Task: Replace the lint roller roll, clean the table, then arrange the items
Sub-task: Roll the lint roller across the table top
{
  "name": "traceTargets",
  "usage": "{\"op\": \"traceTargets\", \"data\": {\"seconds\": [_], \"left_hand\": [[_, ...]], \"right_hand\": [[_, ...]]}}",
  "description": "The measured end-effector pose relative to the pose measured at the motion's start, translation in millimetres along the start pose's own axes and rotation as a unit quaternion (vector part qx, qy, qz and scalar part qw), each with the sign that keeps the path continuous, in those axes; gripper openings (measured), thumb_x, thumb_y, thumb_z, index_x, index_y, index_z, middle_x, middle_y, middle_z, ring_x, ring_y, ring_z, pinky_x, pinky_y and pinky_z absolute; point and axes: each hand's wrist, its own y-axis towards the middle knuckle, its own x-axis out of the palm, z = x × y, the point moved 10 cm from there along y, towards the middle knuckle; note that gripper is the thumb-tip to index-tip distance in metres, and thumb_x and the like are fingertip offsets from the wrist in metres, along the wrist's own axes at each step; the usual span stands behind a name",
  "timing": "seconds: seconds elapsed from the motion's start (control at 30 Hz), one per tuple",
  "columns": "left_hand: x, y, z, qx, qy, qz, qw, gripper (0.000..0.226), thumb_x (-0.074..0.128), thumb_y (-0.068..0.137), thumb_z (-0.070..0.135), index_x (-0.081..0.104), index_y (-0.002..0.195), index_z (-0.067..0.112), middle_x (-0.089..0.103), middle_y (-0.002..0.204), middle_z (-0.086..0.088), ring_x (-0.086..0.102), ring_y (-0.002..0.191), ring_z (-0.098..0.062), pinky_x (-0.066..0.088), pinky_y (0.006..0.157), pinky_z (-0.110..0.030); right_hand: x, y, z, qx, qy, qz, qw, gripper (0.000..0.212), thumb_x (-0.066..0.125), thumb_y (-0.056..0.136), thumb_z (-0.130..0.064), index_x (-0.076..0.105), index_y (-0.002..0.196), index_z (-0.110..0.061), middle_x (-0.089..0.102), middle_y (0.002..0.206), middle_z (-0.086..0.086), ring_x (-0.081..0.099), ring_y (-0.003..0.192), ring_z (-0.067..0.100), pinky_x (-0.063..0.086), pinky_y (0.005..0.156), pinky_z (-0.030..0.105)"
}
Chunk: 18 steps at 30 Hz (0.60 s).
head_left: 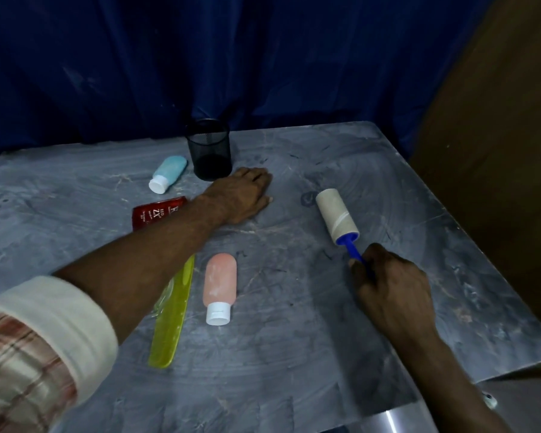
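Head-camera view, looking down at a grey marbled table (294,354) in front of a dark blue curtain (200,57).

The right hand (391,285) is curled around the blue handle (354,250) of a lint roller (345,237), gripping it with thumb and fingers. The roller lies low against the tabletop and slants away from this hand, up and to the left. Its beige roll (336,214) sits just beyond the knuckles.

The left hand (242,195) lies palm down on the table, fingers straight and close together, holding nothing. It is well to the left of the roll, with bare table between them. Its forearm crosses the view from a rolled-up cream and plaid sleeve (44,339) at lower left.

An upright black mesh pen cup (209,150) stands just behind the left hand, near its fingers. A light blue bottle with a white cap (168,173) lies on its side to the left of the cup. A red packet (156,210) lies just left of the left wrist, partly hidden by it. A pink bottle with a white cap (220,287) lies between the two forearms, cap toward the person. Just beside it, a translucent yellow plastic strip (169,323) runs partly under the left forearm
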Motion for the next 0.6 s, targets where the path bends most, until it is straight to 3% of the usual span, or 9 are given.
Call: {"op": "traceTargets", "data": {"seconds": [0.17, 0.33, 0.6], "left_hand": [[-0.2, 1.2, 0.9, 0.002, 0.007, 0.009, 1.000, 0.069, 0.033, 0.112, 0.048, 0.018, 0.168, 0.012, 0.019, 0.176, -0.009, 0.023, 0.159, -0.032, 0.025, 0.129, -0.041], [1.2, 2.0, -0.1, 0.003, 0.008, 0.003, 1.000, 0.069, 0.032, 0.112, 0.049, 0.017, 0.169, 0.013, 0.017, 0.176, -0.008, 0.022, 0.160, -0.031, 0.022, 0.130, -0.040], [-0.2, 3.3, 0.5, 0.003, 0.027, 0.008, 1.000, 0.070, 0.032, 0.111, 0.051, 0.018, 0.169, 0.014, 0.018, 0.176, -0.007, 0.024, 0.160, -0.031, 0.022, 0.130, -0.039]], "right_hand": [[-11.2, 8.2, 40.6, 0.033, 0.008, -0.002, 0.999, 0.017, 0.063, 0.094, -0.032, 0.055, 0.084, -0.020, 0.052, 0.064, -0.003, 0.047, 0.055, 0.010, 0.025, 0.048, 0.023], [-24.7, 12.1, 74.4, 0.085, -0.005, 0.006, 0.996, 0.024, 0.059, 0.097, -0.035, 0.056, 0.085, -0.014, 0.058, 0.070, 0.007, 0.055, 0.065, 0.027, 0.048, 0.059, 0.040], [-40.3, 10.1, 118.6, 0.155, -0.004, 0.008, 0.988, 0.024, 0.055, 0.099, -0.036, 0.057, 0.090, -0.014, 0.061, 0.074, 0.009, 0.060, 0.068, 0.029, 0.053, 0.067, 0.046]]}}
